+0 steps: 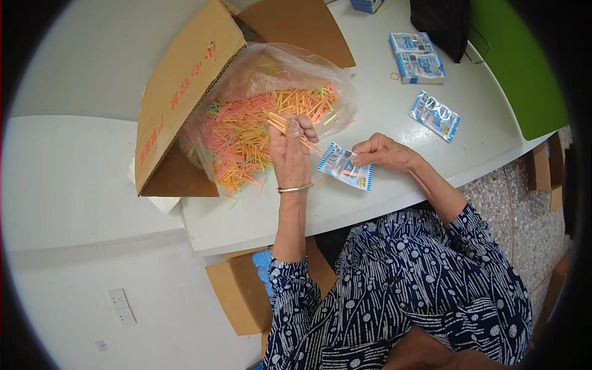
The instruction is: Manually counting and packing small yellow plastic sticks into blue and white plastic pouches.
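My left hand (292,145), with a bangle at its wrist, is closed round a few thin orange and pink sticks (276,121). Below and behind it, a heap of such sticks (240,139), pink, orange, yellow and some green, spills from a clear plastic bag (280,58). To the right, my right hand (385,153) pinches a small blue-and-white packet (346,166) by its edge. Some orange-pink sticks show at the packet's clear part. The packet's far end lies close to the left hand's fingers; whether they touch I cannot tell.
A cardboard box (185,86) lies on its side round the bag, on the white table (382,117). Another packet (435,116) lies to the right, near a stack of packets (421,66) and a rubber band (394,76). A black bag (439,24) and an open carton (237,296) stand nearby.
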Tool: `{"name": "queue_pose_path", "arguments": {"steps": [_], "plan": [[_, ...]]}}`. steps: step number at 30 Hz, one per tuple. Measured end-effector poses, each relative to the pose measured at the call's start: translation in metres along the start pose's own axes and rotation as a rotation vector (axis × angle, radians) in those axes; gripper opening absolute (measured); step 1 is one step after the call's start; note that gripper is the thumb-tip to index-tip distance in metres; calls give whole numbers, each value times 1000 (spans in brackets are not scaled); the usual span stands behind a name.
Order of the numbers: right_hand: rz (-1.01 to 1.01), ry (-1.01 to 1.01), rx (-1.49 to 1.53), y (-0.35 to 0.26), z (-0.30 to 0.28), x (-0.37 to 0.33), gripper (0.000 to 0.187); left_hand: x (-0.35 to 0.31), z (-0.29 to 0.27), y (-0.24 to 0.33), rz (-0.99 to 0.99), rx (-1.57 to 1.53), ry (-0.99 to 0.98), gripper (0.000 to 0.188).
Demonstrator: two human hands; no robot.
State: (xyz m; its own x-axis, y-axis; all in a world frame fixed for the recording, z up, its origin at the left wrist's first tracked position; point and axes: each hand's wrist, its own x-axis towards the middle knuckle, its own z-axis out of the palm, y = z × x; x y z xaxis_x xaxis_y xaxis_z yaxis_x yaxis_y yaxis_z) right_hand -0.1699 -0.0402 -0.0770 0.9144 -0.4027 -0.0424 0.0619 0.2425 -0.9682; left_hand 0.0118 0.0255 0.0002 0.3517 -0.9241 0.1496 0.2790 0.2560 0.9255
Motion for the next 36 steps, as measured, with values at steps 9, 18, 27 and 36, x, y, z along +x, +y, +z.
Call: {"name": "queue_pose_path", "arguments": {"steps": [9, 18, 27, 36], "plan": [[51, 8, 17, 1, 3, 1, 25, -6, 9, -6, 56, 133, -4, 9], [13, 71, 41, -1, 5, 0, 26, -23, 17, -1, 166, 229, 34, 7], [-5, 31, 20, 1, 8, -1, 24, -28, 16, -1, 142, 48, 64, 9], [-23, -4, -27, 2, 2, -2, 25, -9, 7, 5, -93, 60, -65, 14]]}}
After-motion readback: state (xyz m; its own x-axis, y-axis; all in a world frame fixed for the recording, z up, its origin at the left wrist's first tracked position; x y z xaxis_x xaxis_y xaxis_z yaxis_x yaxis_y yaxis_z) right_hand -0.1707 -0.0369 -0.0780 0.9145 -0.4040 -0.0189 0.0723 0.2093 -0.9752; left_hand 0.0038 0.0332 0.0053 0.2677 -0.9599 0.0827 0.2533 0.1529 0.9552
